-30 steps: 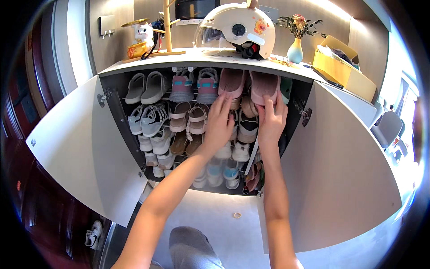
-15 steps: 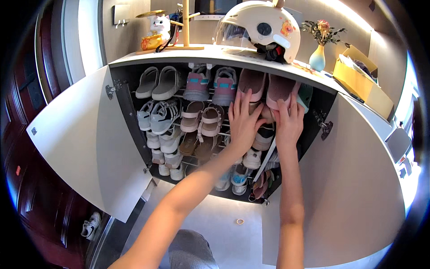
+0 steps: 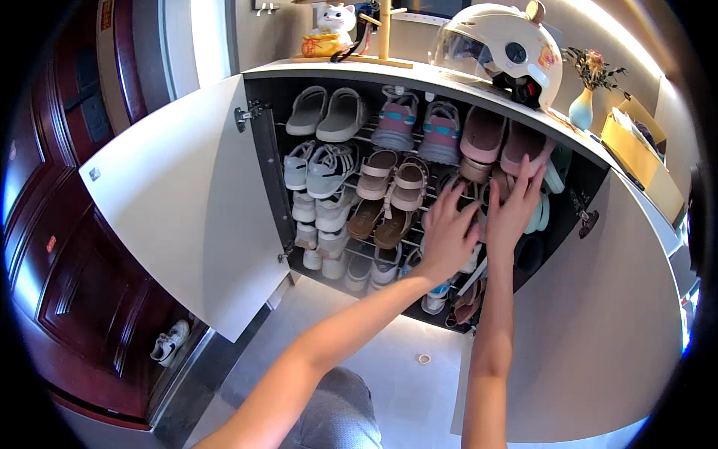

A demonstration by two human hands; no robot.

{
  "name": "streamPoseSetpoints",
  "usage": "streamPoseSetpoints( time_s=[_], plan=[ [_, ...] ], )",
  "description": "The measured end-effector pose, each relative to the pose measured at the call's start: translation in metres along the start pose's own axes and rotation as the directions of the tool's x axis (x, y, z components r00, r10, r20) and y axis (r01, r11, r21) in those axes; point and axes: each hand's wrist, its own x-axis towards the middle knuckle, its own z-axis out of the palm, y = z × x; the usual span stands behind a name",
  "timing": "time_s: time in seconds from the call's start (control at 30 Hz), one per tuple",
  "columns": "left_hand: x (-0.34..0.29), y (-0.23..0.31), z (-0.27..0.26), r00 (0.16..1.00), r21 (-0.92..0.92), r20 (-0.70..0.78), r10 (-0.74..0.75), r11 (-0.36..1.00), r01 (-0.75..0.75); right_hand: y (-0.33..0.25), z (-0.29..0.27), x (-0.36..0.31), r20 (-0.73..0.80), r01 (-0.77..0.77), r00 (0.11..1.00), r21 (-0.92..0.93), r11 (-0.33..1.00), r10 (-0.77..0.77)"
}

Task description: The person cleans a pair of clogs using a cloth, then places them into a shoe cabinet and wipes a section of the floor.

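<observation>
A pair of pink slippers (image 3: 482,136) sits toe-out on the top rack at the right of an open shoe cabinet. My right hand (image 3: 511,213) is at the toe of the right slipper, fingers stretched upward; whether the tips still touch it I cannot tell. Lower and to the left, my left hand (image 3: 449,236) hovers before the middle racks with its fingers spread and nothing in it. A tan shoe (image 3: 474,170) shows just under the left slipper. Green slippers (image 3: 554,176) stand beside the pink pair, close to the cabinet's right wall. My hands partly hide the shoes behind them.
Left on the racks are grey clogs (image 3: 342,116), pink-grey sneakers (image 3: 395,120), white sneakers (image 3: 329,170) and sandals (image 3: 409,184). Both doors stand wide, the left door (image 3: 179,209) and the right door (image 3: 591,322). A helmet (image 3: 516,49) and a vase (image 3: 581,108) rest on top.
My left hand has come away from the left pink slipper and dropped lower with fingers spread. My right hand has eased down the right slipper's toe. The view has turned left.
</observation>
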Motion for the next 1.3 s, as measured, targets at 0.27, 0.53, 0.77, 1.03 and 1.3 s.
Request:
streamPoseSetpoints(
  time_s=[0.27, 0.53, 0.77, 1.03, 1.3],
  plan=[
    [-0.117, -0.113, -0.13, 0.886, 0.104, -0.242, -0.395, 0.897, 0.429, -0.038, -0.028, -0.08, 0.137, -0.148, 0.982, 0.139, 0.979, 0.129],
    [-0.09, -0.095, -0.108, 0.942, 0.087, -0.072, -0.328, 0.939, 0.334, -0.035, -0.023, -0.018, -0.019, -0.297, 0.947, 0.337, 0.893, 0.322],
    [0.072, -0.009, -0.022, 0.955, 0.065, 0.037, 0.293, 0.953, -0.295, 0.028, -0.009, 0.05, 0.048, -0.305, 0.952, 0.184, 0.934, 0.302],
    [0.122, -0.038, 0.007, 0.917, 0.279, 0.226, 0.329, 0.88, -0.384, 0.073, -0.073, 0.048, 0.019, -0.572, 0.774, 0.451, 0.685, 0.633],
    [0.114, -0.019, 0.011, 0.948, 0.249, 0.212, 0.238, 0.925, -0.288, 0.003, -0.164, -0.008, -0.144, -0.555, 0.785, 0.267, 0.788, 0.602]
  ],
)
